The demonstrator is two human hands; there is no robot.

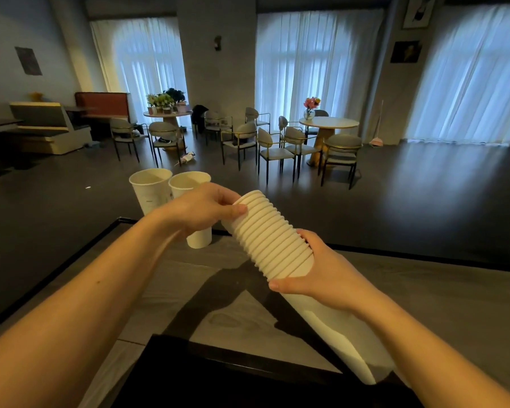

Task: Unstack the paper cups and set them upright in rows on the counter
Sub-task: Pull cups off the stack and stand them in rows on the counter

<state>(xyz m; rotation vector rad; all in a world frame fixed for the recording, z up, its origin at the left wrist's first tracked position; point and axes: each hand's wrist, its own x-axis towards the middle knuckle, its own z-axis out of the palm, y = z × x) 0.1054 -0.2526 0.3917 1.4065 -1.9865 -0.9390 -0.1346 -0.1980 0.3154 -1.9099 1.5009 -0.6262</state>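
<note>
While right hand [324, 278] steadies cup stack [274, 234], left hand [206, 207] pinches its top rim

A grey wood-grain counter [409, 290] with a dark raised edge runs under the held stack of cups. Beyond the grip and off to its left, two white paper cups [150, 189] stand upright on the counter, side by side, rims up, the nearer one partly hidden behind the wrist. Below the grip, toward the body, a dark panel [218, 378] sits at the near edge.
</note>
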